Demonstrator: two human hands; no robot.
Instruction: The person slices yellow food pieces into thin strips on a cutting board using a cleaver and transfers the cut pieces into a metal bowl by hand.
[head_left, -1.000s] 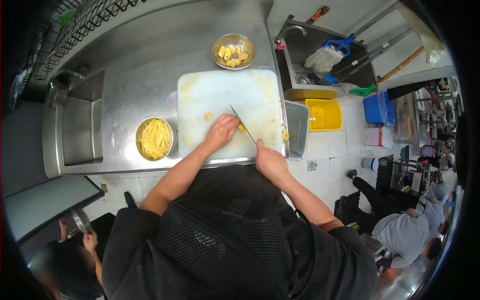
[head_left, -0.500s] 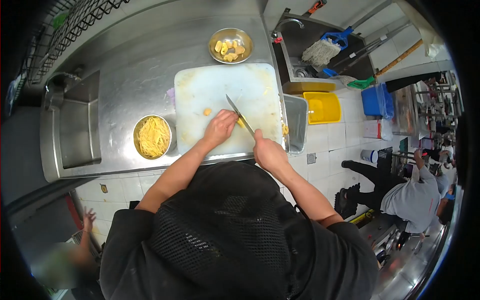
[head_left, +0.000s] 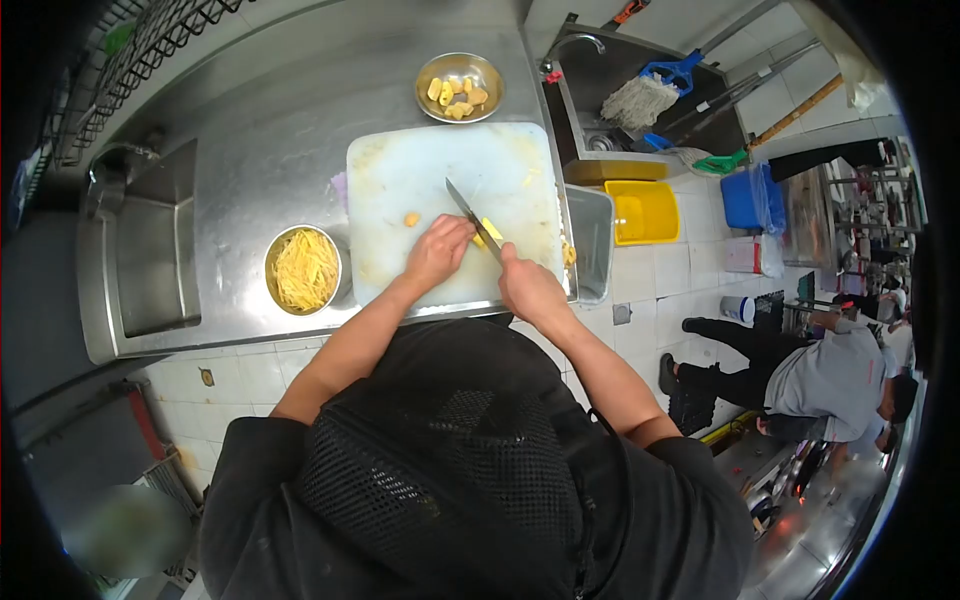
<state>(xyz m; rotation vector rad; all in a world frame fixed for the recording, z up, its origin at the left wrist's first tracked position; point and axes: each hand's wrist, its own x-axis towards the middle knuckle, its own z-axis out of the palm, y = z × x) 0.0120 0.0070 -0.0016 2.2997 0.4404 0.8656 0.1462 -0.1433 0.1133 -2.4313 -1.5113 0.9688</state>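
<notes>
My right hand point(head_left: 530, 288) is wrapped round the handle of a kitchen knife point(head_left: 464, 207). The blade points up and left across the white cutting board point(head_left: 400, 170). Curled fingers of my left hand point(head_left: 437, 252) press on a yellow piece of what looks like ginger point(head_left: 489, 231), right beside the blade and partly hidden by it. A small round piece point(head_left: 411, 219) lies on the board to the left. Beyond the board, a metal bowl point(head_left: 424, 102) holds several peeled chunks. Thin yellow shreds point(head_left: 305, 270) fill another metal bowl to the left.
A steel sink point(head_left: 160, 250) is set into the counter at the left. Right of the board stand a grey bin point(head_left: 592, 245) and a yellow tub point(head_left: 645, 213). Mops point(head_left: 640, 103) rest in a second basin. A co-worker point(head_left: 830, 370) stands at the far right.
The knife and my right hand have shifted slightly up and left, and more of the yellow piece shows right of the blade. My left hand has barely moved. A bystander's raised hand at lower left is gone.
</notes>
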